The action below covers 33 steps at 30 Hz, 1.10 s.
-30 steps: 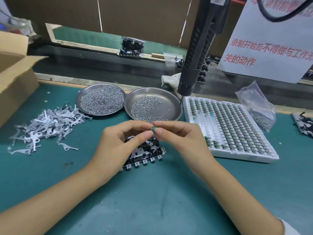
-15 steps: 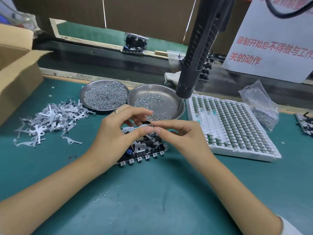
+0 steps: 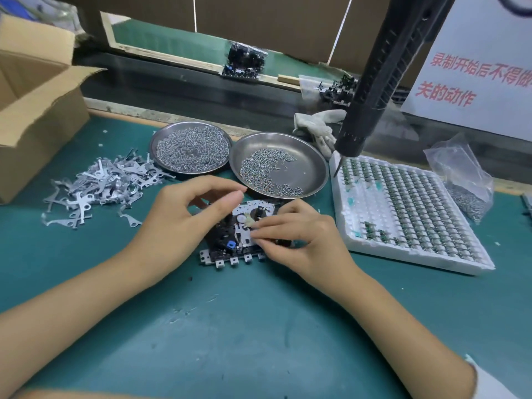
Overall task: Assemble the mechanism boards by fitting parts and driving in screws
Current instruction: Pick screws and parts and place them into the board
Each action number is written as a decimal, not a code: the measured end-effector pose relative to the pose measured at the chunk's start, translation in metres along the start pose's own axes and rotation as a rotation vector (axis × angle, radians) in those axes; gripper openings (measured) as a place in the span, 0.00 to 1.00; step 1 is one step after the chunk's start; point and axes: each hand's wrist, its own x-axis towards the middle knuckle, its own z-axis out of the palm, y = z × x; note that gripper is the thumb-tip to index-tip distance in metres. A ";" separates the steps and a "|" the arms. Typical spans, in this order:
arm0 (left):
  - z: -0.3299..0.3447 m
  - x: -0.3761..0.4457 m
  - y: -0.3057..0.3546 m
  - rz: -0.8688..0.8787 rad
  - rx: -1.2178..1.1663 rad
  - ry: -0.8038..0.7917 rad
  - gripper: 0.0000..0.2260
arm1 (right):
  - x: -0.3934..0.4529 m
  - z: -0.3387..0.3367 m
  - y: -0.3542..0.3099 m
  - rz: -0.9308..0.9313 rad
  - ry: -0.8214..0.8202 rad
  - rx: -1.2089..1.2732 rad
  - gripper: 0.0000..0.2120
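Head camera looks down at a big green tabletop point(image 3: 259, 326). At the far left stands a brown cardboard box point(image 3: 37, 105) with its flaps open. On the right lies a white tray point(image 3: 408, 214) with many rows of small green parts. A black screwdriver tool point(image 3: 377, 82) hangs down from above, and its thin tip points at the tray's back left corner. Behind the tray, a white sign point(image 3: 472, 76) has red writing on it.

Two round metal dishes sit side by side near the back of the tabletop. The left dish point(image 3: 191, 147) is nearly full of tiny screws. The right dish point(image 3: 278, 165) has fewer screws, heaped on its left side. A pile of flat silver metal pieces point(image 3: 98, 188) lies to the left of the dishes. A clear plastic bag point(image 3: 460, 177) with small screws in it sits past the tray on the right.

The mechanism board point(image 3: 230, 240) lies flat on the tabletop, just in front of the right dish and between both hands. The left hand point(image 3: 184, 226) is at the board's left side, fingers curved and hovering above it; I cannot tell if it holds anything. The right hand point(image 3: 299, 240) rests on the board's right side and pinches a small pale part point(image 3: 250, 220) against the board's top with its fingertips.
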 end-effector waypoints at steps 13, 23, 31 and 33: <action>0.013 -0.022 0.001 0.065 0.290 -0.016 0.06 | 0.000 0.004 0.005 -0.220 -0.076 -0.205 0.04; 0.017 -0.028 0.000 0.104 0.481 -0.120 0.17 | 0.000 0.001 0.000 0.079 -0.125 0.083 0.09; 0.017 -0.026 -0.001 0.110 0.466 -0.135 0.16 | -0.002 -0.003 -0.002 0.135 -0.110 0.131 0.07; 0.017 -0.025 -0.002 0.117 0.473 -0.132 0.14 | -0.001 -0.005 -0.004 0.126 0.016 0.105 0.07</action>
